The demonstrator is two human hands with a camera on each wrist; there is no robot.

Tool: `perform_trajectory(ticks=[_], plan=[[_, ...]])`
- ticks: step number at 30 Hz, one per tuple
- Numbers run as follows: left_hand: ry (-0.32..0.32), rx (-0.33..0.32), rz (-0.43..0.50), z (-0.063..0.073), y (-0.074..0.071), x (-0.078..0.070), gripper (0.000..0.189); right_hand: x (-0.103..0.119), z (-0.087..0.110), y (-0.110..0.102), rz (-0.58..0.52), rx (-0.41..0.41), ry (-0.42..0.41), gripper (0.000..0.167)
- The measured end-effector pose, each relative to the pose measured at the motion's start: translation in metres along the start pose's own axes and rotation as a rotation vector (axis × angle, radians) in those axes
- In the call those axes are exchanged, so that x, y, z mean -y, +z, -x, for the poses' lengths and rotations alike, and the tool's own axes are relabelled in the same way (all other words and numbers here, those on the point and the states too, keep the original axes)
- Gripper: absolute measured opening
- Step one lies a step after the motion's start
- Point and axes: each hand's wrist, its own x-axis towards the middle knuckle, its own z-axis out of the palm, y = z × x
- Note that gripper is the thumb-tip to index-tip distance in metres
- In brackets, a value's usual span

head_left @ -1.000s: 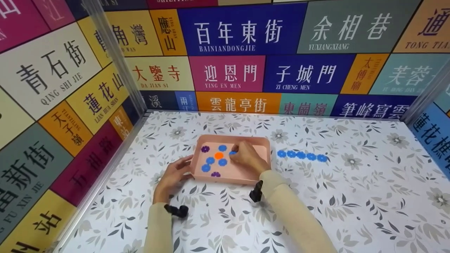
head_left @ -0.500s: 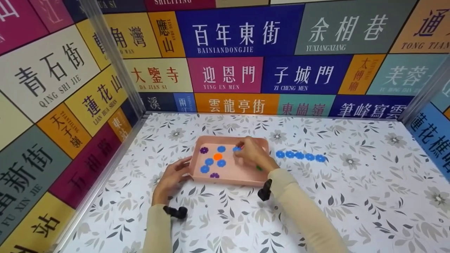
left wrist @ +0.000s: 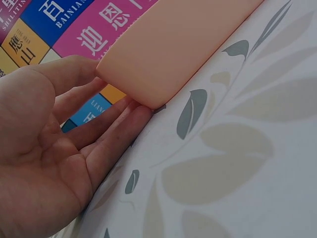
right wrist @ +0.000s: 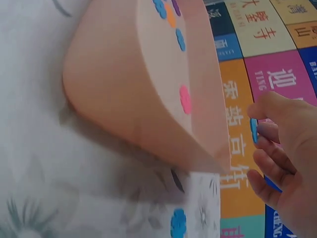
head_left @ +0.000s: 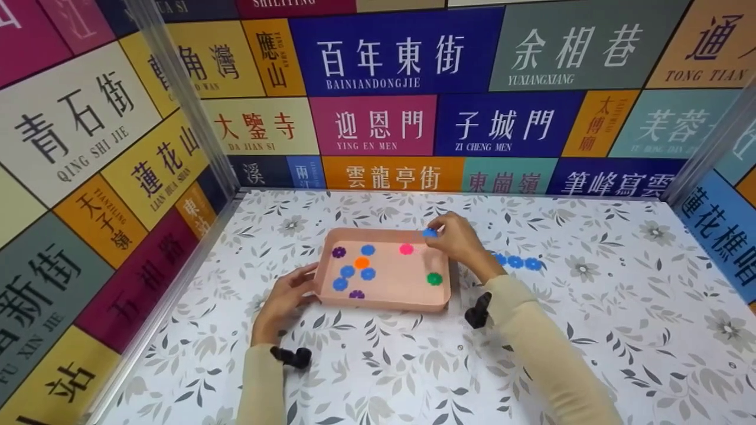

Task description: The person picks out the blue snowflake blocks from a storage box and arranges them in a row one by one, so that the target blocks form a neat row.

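Observation:
My right hand (head_left: 462, 241) pinches a blue flower-shaped disc (head_left: 430, 232) between thumb and fingertips, above the far right corner of a shallow pink tray (head_left: 390, 302). The right wrist view shows the held disc (right wrist: 253, 130) edge-on. With mostly straight fingers, my left hand (head_left: 282, 300) touches the tray's left end; its fingertips meet the wall at a corner (left wrist: 143, 74). Inside the tray lie several blue discs (head_left: 368, 274), an orange one (head_left: 361, 263), a pink one (head_left: 406, 249), a green one (head_left: 434, 278) and two purple ones (head_left: 339, 252).
Right of the tray, a row of blue flower-shaped discs (head_left: 515, 262) lies on the floral tabletop (head_left: 378, 366), its left part hidden behind my right hand. Panels with colourful street names (head_left: 378, 124) rise at the back and both sides.
My right hand has lifted the blue disc out of the tray's middle and carried it right and back to the far corner, uncovering the pink and green discs. The left hand stays at the tray.

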Motion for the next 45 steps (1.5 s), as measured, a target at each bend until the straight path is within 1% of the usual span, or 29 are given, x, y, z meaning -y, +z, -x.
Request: perform_trajectory(ticks=[8, 12, 15, 16, 19, 23, 28, 34, 40, 45], plan=[[-0.031, -0.010, -0.025, 0.001, 0.001, -0.002, 0.053, -0.024, 0.012, -0.026, 0.065, -0.032, 0.035, 0.038], [-0.026, -0.001, -0.033, 0.002, 0.001, -0.001, 0.053, -0.039, 0.018, -0.039, 0.075, -0.026, 0.098, 0.037], [-0.006, 0.008, -0.023, 0.001, 0.000, -0.001, 0.053, -0.047, 0.021, -0.050, 0.076, -0.027, 0.138, 0.037], [-0.001, 0.005, -0.026, 0.001, -0.001, -0.001, 0.053, -0.048, 0.022, -0.054, 0.075, -0.037, 0.137, 0.037], [0.030, 0.017, 0.023, 0.001, -0.001, 0.000, 0.054, -0.056, 0.028, -0.064, 0.075, -0.045, 0.134, 0.038], [0.054, 0.025, 0.069, 0.001, 0.000, 0.001, 0.054, -0.070, 0.038, -0.077, 0.050, -0.043, 0.114, 0.038], [0.055, 0.024, 0.043, 0.001, 0.000, 0.002, 0.053, -0.088, 0.050, -0.094, 0.013, -0.035, 0.117, 0.040], [0.036, 0.023, 0.020, 0.001, 0.000, 0.000, 0.052, -0.110, 0.064, -0.110, 0.044, -0.054, 0.106, 0.040], [0.016, 0.017, -0.015, 0.000, -0.001, 0.000, 0.051, -0.130, 0.077, -0.119, 0.082, -0.050, 0.119, 0.039], [0.002, 0.005, -0.017, -0.001, -0.001, 0.000, 0.052, -0.144, 0.084, -0.122, 0.104, -0.036, 0.135, 0.041]])
